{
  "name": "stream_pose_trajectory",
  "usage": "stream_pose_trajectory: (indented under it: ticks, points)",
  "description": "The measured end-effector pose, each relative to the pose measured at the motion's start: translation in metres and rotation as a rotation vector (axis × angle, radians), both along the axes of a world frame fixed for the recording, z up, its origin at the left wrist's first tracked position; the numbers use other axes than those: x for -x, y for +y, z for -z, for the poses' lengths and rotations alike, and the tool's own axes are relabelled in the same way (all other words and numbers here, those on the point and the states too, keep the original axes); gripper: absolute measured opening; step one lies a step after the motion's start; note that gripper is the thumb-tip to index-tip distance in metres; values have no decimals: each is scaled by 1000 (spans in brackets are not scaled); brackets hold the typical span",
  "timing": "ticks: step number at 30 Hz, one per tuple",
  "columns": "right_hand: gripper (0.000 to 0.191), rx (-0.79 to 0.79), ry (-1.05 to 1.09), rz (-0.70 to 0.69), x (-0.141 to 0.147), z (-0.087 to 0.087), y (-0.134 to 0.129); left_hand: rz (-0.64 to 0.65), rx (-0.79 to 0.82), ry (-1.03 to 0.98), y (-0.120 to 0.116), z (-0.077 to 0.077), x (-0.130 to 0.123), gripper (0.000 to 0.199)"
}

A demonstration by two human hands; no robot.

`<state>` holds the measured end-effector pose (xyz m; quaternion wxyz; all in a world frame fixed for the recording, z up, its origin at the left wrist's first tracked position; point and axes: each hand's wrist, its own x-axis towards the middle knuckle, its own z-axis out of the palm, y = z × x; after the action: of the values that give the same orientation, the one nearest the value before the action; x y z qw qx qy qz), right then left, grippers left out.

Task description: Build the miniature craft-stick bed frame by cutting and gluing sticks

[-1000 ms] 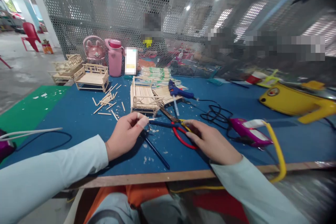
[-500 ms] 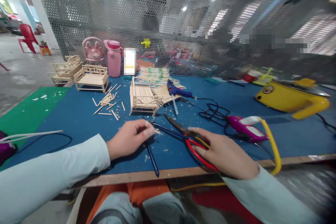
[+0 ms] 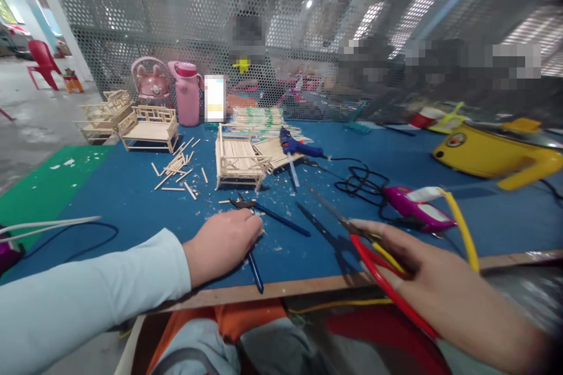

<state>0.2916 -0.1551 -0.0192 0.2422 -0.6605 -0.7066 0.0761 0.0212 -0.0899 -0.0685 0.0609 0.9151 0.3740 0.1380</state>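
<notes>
Because the scissors point(image 3: 372, 266) are raised with their tips pointing up and left, a careless sweep toward the centre could nick the glue gun point(image 3: 303, 148) or its cord point(image 3: 336, 158), or prick the left hand point(image 3: 224, 246). The pliers point(image 3: 284, 220) lie spread on the desk point(image 3: 132, 211) at centre, one handle passing by the left hand, so a nudge there might push their head into the small seat point(image 3: 240, 158) just beyond and crack its thin sticks. The right hand point(image 3: 435, 281), lower right, is curled closed around the scissors' handles, their blades apparently almost together; the left, lower centre, is loosely curled, back up, and whether it grips anything cannot be told.
</notes>
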Motion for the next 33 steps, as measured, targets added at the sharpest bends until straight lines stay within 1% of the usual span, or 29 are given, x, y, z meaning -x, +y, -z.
stream_pose_trajectory:
  ticks: [3,5,6,8,10,11,13,15,18,21,25,29,33]
  points:
    - [38,292,521,36,21,5,-9,-42,-25,39,1,1,-9,27]
    - [33,445,828,23,38,10,-12,-72,26,-36,4,1,-11,26]
    - [32,502,958,7,46,12,-13,-94,70,-132,6,0,-11,24]
    - [37,559,1144,-32,61,18,-13,-159,176,-425,11,-2,-9,21]
    - [38,542,1236,-87,72,24,-11,-220,277,-752,13,-6,-5,22]
    - [39,515,1273,-115,76,26,-9,-230,319,-883,13,-9,-3,23]
    - [49,484,1353,-163,84,30,-7,-212,384,-1066,11,-15,1,26]
    - [59,489,1381,-187,90,31,-4,-180,410,-1176,7,-22,3,27]
    - [63,505,1278,-208,99,36,1,-140,385,-1219,3,-30,4,28]
    - [59,444,1161,-198,105,46,9,-132,333,-1200,0,-33,5,28]
    - [50,367,1045,-216,110,58,14,-163,261,-1153,0,-35,7,26]
    - [49,316,989,-272,111,57,11,-186,222,-1118,1,-36,7,24]
    - [51,320,981,-313,110,53,9,-173,181,-1094,-1,-36,6,22]
